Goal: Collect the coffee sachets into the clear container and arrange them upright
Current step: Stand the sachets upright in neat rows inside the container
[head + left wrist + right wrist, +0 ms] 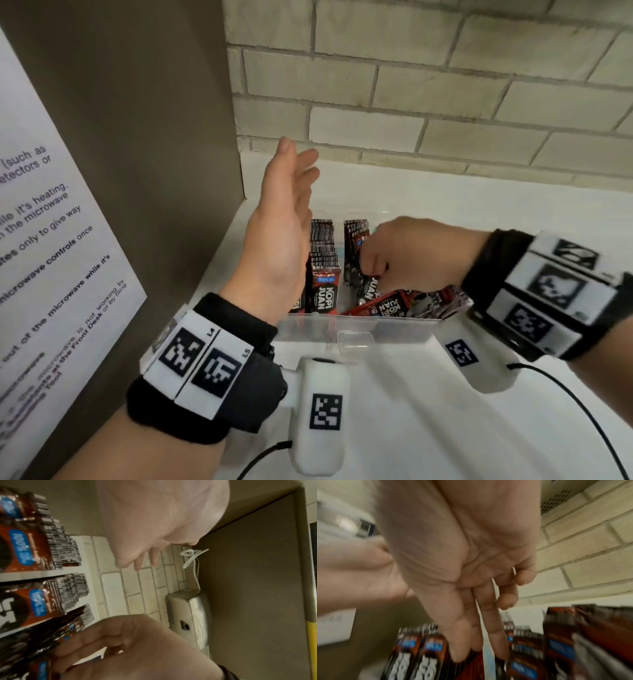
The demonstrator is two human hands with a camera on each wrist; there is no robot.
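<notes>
1. The container (359, 330), clear plastic, sat on a white counter (394, 428) against a brick wall (428, 85), with a brown panel (154, 154) at its left.
2. Inside it, sachets (322, 260) stood upright in 2 rows toward the back left, red and black with "KOPI JUAN" printed on them.
3. More sachets, the loose ones (387, 305), lay tilted across the near right part of the container, not upright.
4. The right hand (394, 253) reached down into the container, its fingers curled among the sachets of the right row (the head view suggested a pinch, but the right wrist view was too blurred to settle it, so its grip could not be told).
5. The left hand (287, 219) was raised above the container's left edge, palm turned right, fingers straight and loose, holding nothing.
6. A paper notice (44, 257) hung on the panel at far left.
</notes>
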